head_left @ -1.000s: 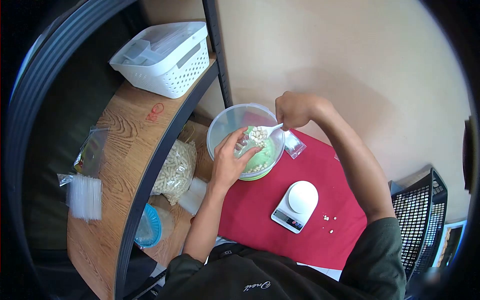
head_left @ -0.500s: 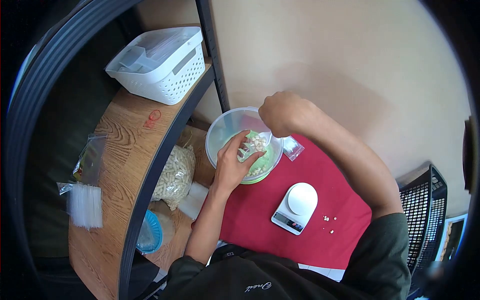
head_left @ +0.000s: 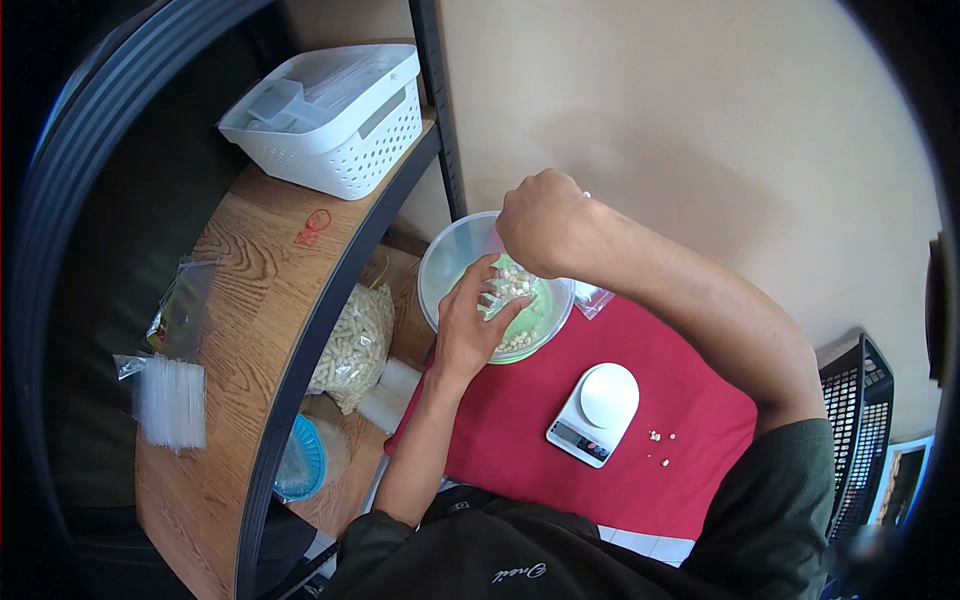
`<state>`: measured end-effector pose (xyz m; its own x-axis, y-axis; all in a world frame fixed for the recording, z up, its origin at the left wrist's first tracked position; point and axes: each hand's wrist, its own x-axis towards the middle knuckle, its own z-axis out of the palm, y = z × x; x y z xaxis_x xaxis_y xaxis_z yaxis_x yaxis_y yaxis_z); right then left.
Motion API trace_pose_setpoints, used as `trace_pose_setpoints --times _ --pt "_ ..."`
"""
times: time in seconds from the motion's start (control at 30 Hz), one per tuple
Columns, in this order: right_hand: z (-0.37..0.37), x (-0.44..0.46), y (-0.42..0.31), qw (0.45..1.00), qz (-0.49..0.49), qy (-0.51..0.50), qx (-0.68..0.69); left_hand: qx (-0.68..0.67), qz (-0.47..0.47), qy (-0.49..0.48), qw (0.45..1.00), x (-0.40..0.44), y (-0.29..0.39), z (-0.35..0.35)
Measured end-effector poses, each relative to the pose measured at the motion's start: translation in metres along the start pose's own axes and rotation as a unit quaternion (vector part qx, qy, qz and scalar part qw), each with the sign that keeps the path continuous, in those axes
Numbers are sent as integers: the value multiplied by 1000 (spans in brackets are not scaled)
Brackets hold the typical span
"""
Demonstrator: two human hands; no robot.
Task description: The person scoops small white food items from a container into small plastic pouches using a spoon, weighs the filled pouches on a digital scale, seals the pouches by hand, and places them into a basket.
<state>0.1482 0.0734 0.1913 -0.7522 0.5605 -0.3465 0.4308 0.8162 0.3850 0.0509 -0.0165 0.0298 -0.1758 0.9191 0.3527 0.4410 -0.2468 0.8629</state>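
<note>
Red cloth (head_left: 500, 460) covers the table as you work over a large translucent tub (head_left: 438, 275) at its far edge, close to the wall. Your left hand (head_left: 465, 325) reaches in over the tub's near side, thumb and fingers parted in a curve around a clear plastic packet (head_left: 491, 297); its exact shape is hard to make out. Pale, nut-like pieces (head_left: 516, 284) show between your thumb and fingers. Your right hand (head_left: 545, 225), curled into a fist above the rim, grips a white spoon (head_left: 587, 195), of which only the end of the handle peeks out past your wrist; the bowl is hidden from view. Below your hands, green shows inside the tub, with more pale pieces gathered along its near side.

Just beside the tub, on the right, lies a small clear sachet (head_left: 592, 300), partly covered by your right forearm. Nearer to you stands a white kitchen scale (head_left: 592, 415), its round platform bare, with a few crumbs (head_left: 656, 436) scattered on the cloth to its right. To your left, a bulging clear bag (head_left: 352, 350) of pale, stubby pieces sits below a wooden shelf (head_left: 240, 300), near a blue basket (head_left: 305, 455). A white perforated basket (head_left: 365, 160) rests up on the shelf, and a black crate (head_left: 848, 430) stands at far right.
</note>
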Motion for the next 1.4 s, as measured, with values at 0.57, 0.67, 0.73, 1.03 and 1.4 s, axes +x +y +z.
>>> trace_pose_setpoints --times 0.57,0.67,0.73,1.03,1.4 --pt "-14 6 -6 999 -15 -25 -25 -8 -5 -5 1000 0 -5 2" --pt "-18 7 -9 999 2 -50 -13 -15 0 3 1000 0 -8 3" --pt "-22 6 -10 999 4 -52 -15 -15 13 10 1000 0 -7 2" --pt "-30 3 -12 999 -10 -49 -12 -77 -44 9 996 -1 -2 -1" --pt "-20 -8 12 996 52 70 8 -244 36 24 969 3 -26 -6"
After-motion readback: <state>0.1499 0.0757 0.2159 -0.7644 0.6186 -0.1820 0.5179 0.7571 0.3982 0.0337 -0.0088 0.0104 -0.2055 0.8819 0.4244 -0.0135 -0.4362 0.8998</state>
